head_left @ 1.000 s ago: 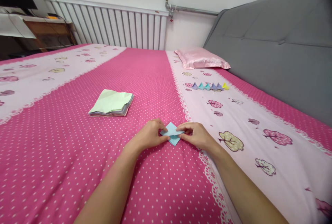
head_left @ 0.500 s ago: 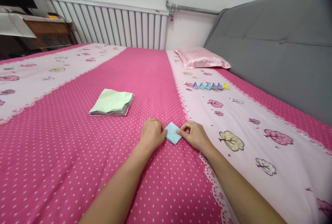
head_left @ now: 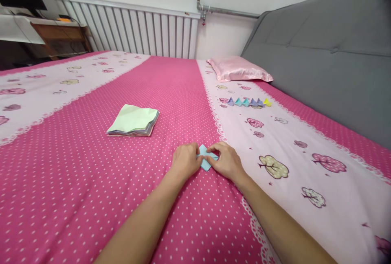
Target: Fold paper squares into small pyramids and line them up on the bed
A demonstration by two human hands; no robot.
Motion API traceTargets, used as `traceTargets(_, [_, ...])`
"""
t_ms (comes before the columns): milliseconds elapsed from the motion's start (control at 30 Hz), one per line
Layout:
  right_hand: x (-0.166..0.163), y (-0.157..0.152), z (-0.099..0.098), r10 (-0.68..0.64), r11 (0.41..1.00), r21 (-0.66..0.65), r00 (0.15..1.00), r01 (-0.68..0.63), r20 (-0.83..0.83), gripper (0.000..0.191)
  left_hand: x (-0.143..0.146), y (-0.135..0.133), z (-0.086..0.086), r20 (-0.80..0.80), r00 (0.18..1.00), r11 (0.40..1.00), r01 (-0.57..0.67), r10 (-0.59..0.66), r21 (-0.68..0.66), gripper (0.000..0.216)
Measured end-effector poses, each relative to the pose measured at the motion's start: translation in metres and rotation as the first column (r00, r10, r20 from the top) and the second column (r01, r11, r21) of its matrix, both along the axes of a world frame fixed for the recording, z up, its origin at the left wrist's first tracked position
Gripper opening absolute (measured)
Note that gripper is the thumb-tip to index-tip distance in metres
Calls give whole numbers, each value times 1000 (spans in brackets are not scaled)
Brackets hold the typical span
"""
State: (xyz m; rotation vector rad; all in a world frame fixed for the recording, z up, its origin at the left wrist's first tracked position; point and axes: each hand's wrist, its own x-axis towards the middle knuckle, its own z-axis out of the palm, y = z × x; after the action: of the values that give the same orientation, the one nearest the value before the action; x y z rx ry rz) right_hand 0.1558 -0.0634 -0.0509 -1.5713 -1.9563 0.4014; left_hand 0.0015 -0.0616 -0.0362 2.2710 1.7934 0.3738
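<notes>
A small light-blue folded paper (head_left: 205,163) lies on the pink dotted bedspread (head_left: 91,182), partly covered by fingers. My left hand (head_left: 185,160) presses its left side with fingers curled. My right hand (head_left: 225,160) pinches its right edge, fingertips on top of the paper. Both hands meet over the sheet, close together. Farther left lies a stack of square papers (head_left: 134,120) with a pale green sheet on top. A row of several small folded paper figures (head_left: 248,102), purple, teal and yellow, stands on the pale strip to the right.
A pink satin pillow (head_left: 238,69) lies at the far right by the grey padded headboard (head_left: 330,60). A white radiator (head_left: 131,29) runs along the far wall. A wooden desk (head_left: 58,40) stands at the far left.
Both hands have closed in over the blue paper, hiding more of it; half a second ago they were at its sides. The view has shifted slightly.
</notes>
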Motion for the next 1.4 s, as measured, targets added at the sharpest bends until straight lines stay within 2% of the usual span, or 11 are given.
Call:
traceTargets(167, [4, 2, -3, 8, 999, -32, 1000, -8, -18, 17, 0, 0, 2, -2, 1000, 1000, -9, 9, -12, 17])
traceTargets(400, [13, 6, -6, 60, 995, -67, 988, -70, -141, 34, -5, 2, 6, 78, 997, 997, 17, -12, -75, 26])
traceTargets(533, [16, 6, -4, 97, 991, -79, 987, -108, -132, 47, -9, 3, 6, 85, 996, 996, 4, 3, -89, 27])
traceTargets(633, [21, 5, 0, 172, 978, -109, 981, -181, -87, 55, -15, 5, 6, 102, 994, 996, 53, -46, -69, 29])
traceTargets(733, [26, 4, 4, 266, 954, -114, 959, -276, -96, 59, -21, 8, 5, 140, 978, 987, 160, -156, -20, 33])
traceTargets(867, [26, 5, 6, 326, 944, -21, 941, -329, -86, 54, -27, 11, 3, 190, 949, 967, 253, -253, 28, 37])
traceTargets(1067, [21, 5, 7, 299, 953, 105, 943, -285, -149, 34, -28, 11, 5, 285, 911, 954, 288, -299, 82, 42])
traceTargets(1133, [19, 4, 9, 277, 958, 134, 933, -252, -228, 30, -27, 10, 8, 377, 870, 947, 309, -318, 85, 43])
traceTargets(1200, [18, 4, 11, 256, 965, 139, 907, -221, -335, 23, -26, 8, 12, 518, 799, 940, 341, -305, 28, 43])
traceTargets(1267, [16, 3, 12, 231, 973, 98, 858, -209, -460, 17, -23, 6, 16, 683, 688, 914, 399, -245, -74, 39])
traceTargets(1400, [11, -1, 13, 106, 974, -76, 731, -212, -674, 24, -18, 1, 23, 892, 449, 845, 497, -58, -196, 28])
